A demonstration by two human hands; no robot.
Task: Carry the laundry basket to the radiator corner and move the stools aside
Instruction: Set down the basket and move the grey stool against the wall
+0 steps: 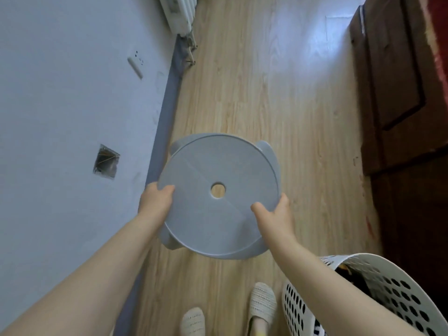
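A round pale grey plastic stool [213,166] with a hole in the middle of its seat fills the centre of the head view, seen from above over the wooden floor. My left hand [156,200] grips the seat's left rim. My right hand [275,215] grips the right front rim. Whether its legs touch the floor I cannot tell. A white perforated laundry basket [378,294] stands on the floor at the lower right, partly hidden by my right forearm, with dark clothing inside. A white radiator [179,13] hangs on the wall at the top, far ahead.
A pale wall [60,93] with a grey skirting board runs along the left, with an open socket hole [106,161] in it. A dark wooden cabinet [397,93] lines the right side. Wooden floor [266,81] stretches ahead between them. My two slippered feet [263,304] show at the bottom.
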